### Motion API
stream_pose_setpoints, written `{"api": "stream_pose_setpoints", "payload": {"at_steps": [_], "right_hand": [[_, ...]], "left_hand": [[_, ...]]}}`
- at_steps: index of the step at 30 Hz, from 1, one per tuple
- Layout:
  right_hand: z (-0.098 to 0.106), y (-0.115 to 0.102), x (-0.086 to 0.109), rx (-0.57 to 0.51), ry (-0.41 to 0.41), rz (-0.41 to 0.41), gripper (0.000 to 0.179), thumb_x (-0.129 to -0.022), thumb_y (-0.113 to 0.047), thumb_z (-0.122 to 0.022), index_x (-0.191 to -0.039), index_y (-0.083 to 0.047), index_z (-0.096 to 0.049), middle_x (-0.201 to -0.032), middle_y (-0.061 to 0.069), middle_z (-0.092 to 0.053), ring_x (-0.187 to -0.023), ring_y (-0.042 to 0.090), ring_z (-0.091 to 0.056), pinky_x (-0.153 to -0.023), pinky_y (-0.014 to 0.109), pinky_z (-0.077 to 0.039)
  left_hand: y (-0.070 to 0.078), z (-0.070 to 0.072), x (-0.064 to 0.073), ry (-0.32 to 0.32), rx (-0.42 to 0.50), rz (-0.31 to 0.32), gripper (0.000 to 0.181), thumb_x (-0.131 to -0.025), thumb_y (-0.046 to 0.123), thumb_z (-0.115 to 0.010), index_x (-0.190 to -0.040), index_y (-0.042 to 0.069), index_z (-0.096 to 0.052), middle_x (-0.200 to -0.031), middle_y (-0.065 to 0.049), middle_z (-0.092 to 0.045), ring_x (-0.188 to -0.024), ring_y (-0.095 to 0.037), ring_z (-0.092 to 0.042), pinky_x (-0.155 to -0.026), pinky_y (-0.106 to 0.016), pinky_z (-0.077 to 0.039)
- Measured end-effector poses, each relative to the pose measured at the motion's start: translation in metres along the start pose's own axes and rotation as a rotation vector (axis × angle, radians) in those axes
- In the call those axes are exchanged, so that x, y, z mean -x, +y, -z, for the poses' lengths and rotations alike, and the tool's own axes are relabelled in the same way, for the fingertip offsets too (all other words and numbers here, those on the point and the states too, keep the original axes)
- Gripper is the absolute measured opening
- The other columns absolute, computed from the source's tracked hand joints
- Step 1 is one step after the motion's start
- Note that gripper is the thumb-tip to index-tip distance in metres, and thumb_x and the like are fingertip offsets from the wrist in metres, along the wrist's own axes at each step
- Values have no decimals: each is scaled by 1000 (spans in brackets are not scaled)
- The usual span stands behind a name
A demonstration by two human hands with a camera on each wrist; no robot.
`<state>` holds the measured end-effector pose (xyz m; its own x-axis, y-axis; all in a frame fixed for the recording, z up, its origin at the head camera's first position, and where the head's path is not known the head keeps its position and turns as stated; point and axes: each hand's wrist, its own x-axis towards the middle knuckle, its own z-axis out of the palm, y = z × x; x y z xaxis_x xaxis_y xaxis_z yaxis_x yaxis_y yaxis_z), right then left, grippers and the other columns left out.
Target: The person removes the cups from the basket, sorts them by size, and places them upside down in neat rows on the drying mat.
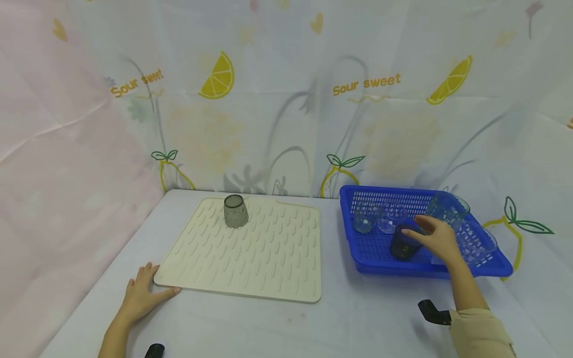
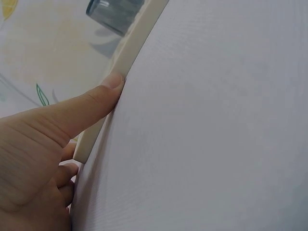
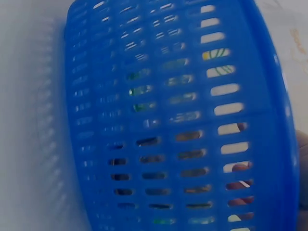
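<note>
Touching the near left corner of the mat point(image 1: 250, 258), the left hand point(image 1: 142, 296) has its fingers spread and its thumb laid along the near edge; the left wrist view partly hides the other fingers behind the thumb. A black fitting below that hand is cut off by the frame. Near the mat's far edge stands the grey glass point(image 1: 236, 211); which way up, I cannot tell.

To the right, the dark glass point(image 1: 403, 246) is in the basket point(image 1: 380, 267), tilted, with small clear glasses point(image 1: 364, 221) to its left. The right hand point(image 1: 436, 238) pinches its upper part between thumb and fingers, though how firmly is unclear. The step in hand seems to be taking hold of this glass; the next move would call for a secure grip and a lift that clears the rim and its neighbours. Bigger clear vessels point(image 1: 476, 241) at the right overlap, so their count is uncertain. The basket's slotted wall hides most of the grip from the right wrist view.
</note>
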<state>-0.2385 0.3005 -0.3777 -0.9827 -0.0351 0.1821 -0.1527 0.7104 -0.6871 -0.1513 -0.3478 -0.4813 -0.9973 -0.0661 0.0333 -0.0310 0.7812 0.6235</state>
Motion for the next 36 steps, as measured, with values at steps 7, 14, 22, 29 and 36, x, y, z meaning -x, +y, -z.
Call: {"api": "stream_pose_setpoints", "payload": {"at_steps": [7,14,22,29,36], "right_hand": [[1,6,-5,112,-76,-51,84,-85,-38,-69,-136,17,-33,-135,39,-37,-122,54,-39,-95,62,-40],[-3,9,-13,173,-195,-83,93,-83,-44,-68,-137,19,-26,-135,42,-33,-118,57,-40,-87,61,-46],[-4,15,-15,278,-301,-58,101,-76,-43,-75,-135,22,-27,-128,46,-37,-113,61,-40,-83,62,-47],[-5,16,-12,224,-310,-24,97,-73,-38,-79,-131,23,-29,-121,41,-47,-108,54,-48,-83,58,-49],[-5,19,-13,45,-241,22,84,-79,-28,-76,-133,18,-32,-125,38,-47,-112,50,-49,-89,55,-48]], "left_hand": [[3,1,1,1,6,2,92,-78,37,-73,-134,-20,-28,-139,-48,-11,-131,-61,-1,-103,-72,7],[4,2,2,-14,10,15,93,-78,37,-73,-134,-21,-26,-139,-48,-9,-131,-61,0,-103,-71,8],[4,2,1,-7,-3,13,94,-77,37,-73,-134,-21,-26,-139,-48,-11,-131,-60,0,-103,-72,7],[5,3,1,-11,2,16,95,-77,37,-73,-134,-21,-26,-139,-48,-10,-131,-60,0,-103,-71,7],[5,2,3,-4,0,17,94,-77,37,-73,-135,-21,-26,-139,-48,-10,-132,-60,-1,-105,-70,8]]}}
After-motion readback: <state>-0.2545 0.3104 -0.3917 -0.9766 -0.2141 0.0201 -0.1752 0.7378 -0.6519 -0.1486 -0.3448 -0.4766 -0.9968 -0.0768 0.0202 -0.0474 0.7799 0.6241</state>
